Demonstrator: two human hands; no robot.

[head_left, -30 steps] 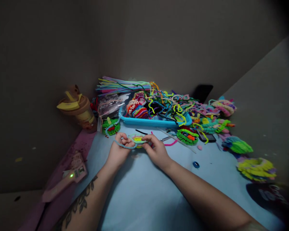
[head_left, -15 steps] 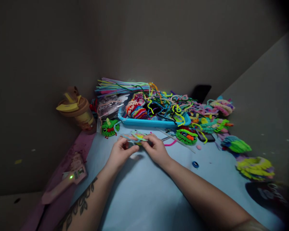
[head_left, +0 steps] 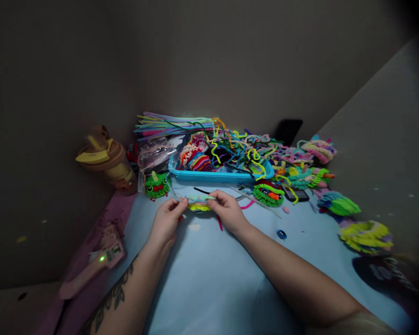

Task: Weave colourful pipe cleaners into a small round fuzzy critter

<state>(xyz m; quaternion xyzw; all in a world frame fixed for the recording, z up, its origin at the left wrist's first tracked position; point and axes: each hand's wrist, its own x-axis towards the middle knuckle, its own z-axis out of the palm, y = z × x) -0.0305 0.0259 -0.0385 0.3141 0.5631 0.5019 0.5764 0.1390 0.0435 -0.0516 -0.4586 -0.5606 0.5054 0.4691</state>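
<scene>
Between my two hands is a small pipe cleaner piece [head_left: 199, 204], with pale blue-green on top and yellow below. My left hand [head_left: 167, 216] pinches its left end between thumb and fingers. The right end is pinched by my right hand [head_left: 228, 211]. A pale blue strand rises from beside the left fingers. Just behind my hands lie a black pipe cleaner [head_left: 201, 190] and a green pipe cleaner figure [head_left: 157, 184] with a red mouth. Another green figure [head_left: 268, 194], with an orange beak, sits beyond my right hand.
A blue tray [head_left: 219, 176] heaped with pipe cleaners stands at the back, with a bundle of straight pipe cleaners [head_left: 176, 125] behind it. On the left are a lidded cup [head_left: 108, 163] and a pink tool [head_left: 94, 267] with a green light. A blue ring-like piece [head_left: 281, 234] lies at right.
My hands have drawn slightly apart, and the piece is now stretched level between them. My left hand has turned, its thumb now up against the fingers. The view has shifted slightly.
</scene>
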